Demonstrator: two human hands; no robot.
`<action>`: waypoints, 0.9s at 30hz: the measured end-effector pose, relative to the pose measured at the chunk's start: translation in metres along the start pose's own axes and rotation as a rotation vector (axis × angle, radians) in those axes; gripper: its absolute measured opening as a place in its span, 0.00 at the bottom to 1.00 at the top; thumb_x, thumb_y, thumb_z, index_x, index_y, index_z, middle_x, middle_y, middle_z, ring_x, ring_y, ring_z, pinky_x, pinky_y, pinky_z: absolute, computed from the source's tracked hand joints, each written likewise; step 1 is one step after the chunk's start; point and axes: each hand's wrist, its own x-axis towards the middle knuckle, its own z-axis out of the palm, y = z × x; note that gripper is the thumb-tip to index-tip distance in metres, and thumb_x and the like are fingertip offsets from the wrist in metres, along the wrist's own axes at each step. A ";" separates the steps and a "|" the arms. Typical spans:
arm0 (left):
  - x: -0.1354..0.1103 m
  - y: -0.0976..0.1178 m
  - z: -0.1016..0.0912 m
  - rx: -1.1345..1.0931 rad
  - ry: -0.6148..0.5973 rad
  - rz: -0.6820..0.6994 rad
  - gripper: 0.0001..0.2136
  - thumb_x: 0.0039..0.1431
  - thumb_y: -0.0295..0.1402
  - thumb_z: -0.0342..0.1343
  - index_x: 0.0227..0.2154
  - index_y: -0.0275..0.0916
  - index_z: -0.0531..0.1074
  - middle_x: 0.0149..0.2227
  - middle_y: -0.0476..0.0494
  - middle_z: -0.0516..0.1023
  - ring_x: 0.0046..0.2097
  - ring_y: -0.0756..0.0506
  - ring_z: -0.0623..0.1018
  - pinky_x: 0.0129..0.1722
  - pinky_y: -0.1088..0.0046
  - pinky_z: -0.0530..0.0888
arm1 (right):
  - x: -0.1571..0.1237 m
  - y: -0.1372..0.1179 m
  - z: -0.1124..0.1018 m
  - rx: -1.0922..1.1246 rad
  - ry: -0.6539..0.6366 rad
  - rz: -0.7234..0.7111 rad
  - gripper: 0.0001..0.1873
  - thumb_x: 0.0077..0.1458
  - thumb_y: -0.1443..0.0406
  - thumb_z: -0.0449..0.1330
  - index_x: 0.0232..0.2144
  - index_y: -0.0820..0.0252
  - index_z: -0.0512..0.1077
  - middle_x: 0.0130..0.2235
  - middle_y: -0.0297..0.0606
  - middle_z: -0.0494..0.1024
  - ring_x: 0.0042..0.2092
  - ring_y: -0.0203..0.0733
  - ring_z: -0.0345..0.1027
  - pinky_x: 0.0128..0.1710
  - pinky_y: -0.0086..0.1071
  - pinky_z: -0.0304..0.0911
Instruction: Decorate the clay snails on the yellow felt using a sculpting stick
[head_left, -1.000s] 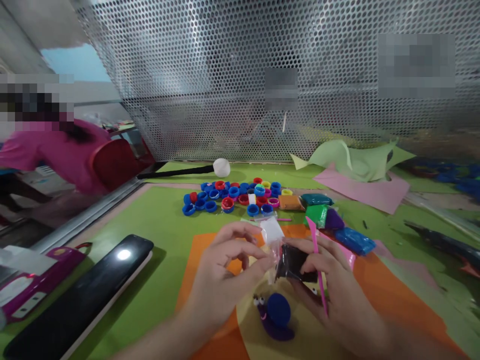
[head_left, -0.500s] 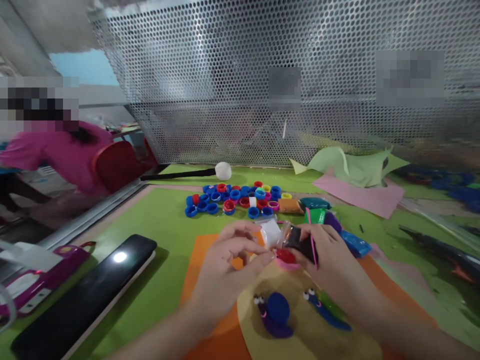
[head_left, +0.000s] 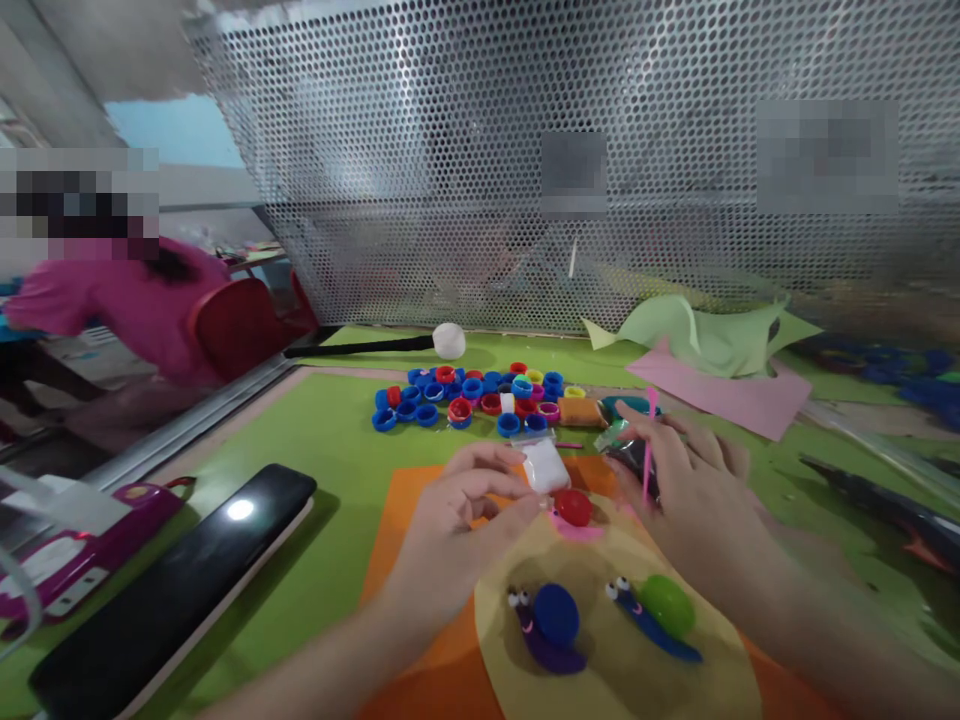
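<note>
My left hand (head_left: 461,510) hovers over the orange sheet (head_left: 405,520) with thumb and fingers pinched together; what they pinch is too small to see. Just right of it sit a white clay packet (head_left: 544,465) and a red-and-pink clay snail (head_left: 574,510). My right hand (head_left: 694,485) is closed round a thin pink modelling stick (head_left: 649,440) and a dark clay packet (head_left: 634,458). Two more clay snails lie on the yellow paper (head_left: 720,680) below: a blue-and-purple one (head_left: 551,625) and a green-and-blue one (head_left: 660,610).
Several coloured bottle caps (head_left: 469,392) and clay packets (head_left: 581,410) lie beyond my hands on the green table. A black phone (head_left: 180,585) and a pink case (head_left: 67,560) are at left, crumpled green and pink paper (head_left: 712,350) at right. Perforated metal screen behind; a person in pink at far left.
My right hand has carried the dark packet and pink stick right and away from my left hand, uncovering the red snail and the green snail. My left hand has barely moved.
</note>
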 end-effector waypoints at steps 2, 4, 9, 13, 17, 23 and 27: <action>0.000 0.000 0.000 -0.047 0.011 -0.014 0.04 0.44 0.32 0.63 0.19 0.39 0.75 0.39 0.44 0.66 0.42 0.46 0.70 0.33 0.75 0.70 | 0.000 -0.007 -0.009 0.036 0.000 -0.051 0.10 0.60 0.64 0.44 0.39 0.59 0.63 0.40 0.46 0.74 0.45 0.54 0.65 0.40 0.46 0.58; 0.000 0.000 0.000 -0.098 0.022 -0.034 0.04 0.42 0.31 0.64 0.18 0.39 0.75 0.38 0.44 0.66 0.41 0.47 0.70 0.32 0.76 0.70 | -0.002 -0.013 -0.019 0.129 -0.032 -0.108 0.11 0.61 0.65 0.43 0.41 0.58 0.64 0.40 0.42 0.74 0.45 0.50 0.64 0.41 0.44 0.58; 0.001 0.002 0.001 0.002 0.038 -0.095 0.07 0.48 0.35 0.58 0.20 0.39 0.76 0.41 0.44 0.68 0.34 0.49 0.71 0.26 0.78 0.68 | -0.010 -0.024 -0.040 0.432 -0.054 -0.154 0.12 0.62 0.68 0.44 0.44 0.55 0.64 0.37 0.37 0.72 0.41 0.41 0.66 0.35 0.31 0.63; 0.002 0.004 0.001 -0.016 0.015 -0.124 0.09 0.52 0.35 0.54 0.22 0.40 0.77 0.41 0.44 0.70 0.34 0.49 0.71 0.25 0.78 0.68 | -0.012 -0.029 -0.048 0.550 -0.113 -0.035 0.11 0.60 0.69 0.45 0.39 0.52 0.65 0.31 0.30 0.73 0.28 0.33 0.69 0.26 0.21 0.66; 0.004 0.005 0.001 -0.098 0.033 -0.151 0.10 0.54 0.35 0.53 0.23 0.41 0.78 0.40 0.44 0.70 0.38 0.47 0.72 0.24 0.80 0.68 | -0.008 -0.027 -0.050 0.644 -0.165 -0.030 0.12 0.60 0.70 0.45 0.37 0.49 0.65 0.29 0.26 0.76 0.29 0.31 0.73 0.28 0.16 0.68; 0.003 0.006 -0.001 -0.073 0.002 -0.130 0.13 0.51 0.36 0.57 0.14 0.40 0.74 0.40 0.41 0.71 0.47 0.43 0.69 0.27 0.80 0.70 | -0.015 -0.025 -0.042 0.867 -0.226 0.017 0.05 0.62 0.63 0.49 0.40 0.49 0.62 0.29 0.29 0.78 0.29 0.36 0.75 0.26 0.20 0.71; 0.002 0.004 0.001 -0.166 0.054 -0.163 0.07 0.43 0.32 0.63 0.15 0.40 0.75 0.39 0.42 0.70 0.46 0.43 0.71 0.34 0.76 0.72 | -0.020 -0.040 -0.045 0.984 -0.087 0.264 0.05 0.63 0.58 0.49 0.36 0.47 0.63 0.29 0.28 0.78 0.30 0.35 0.74 0.29 0.20 0.72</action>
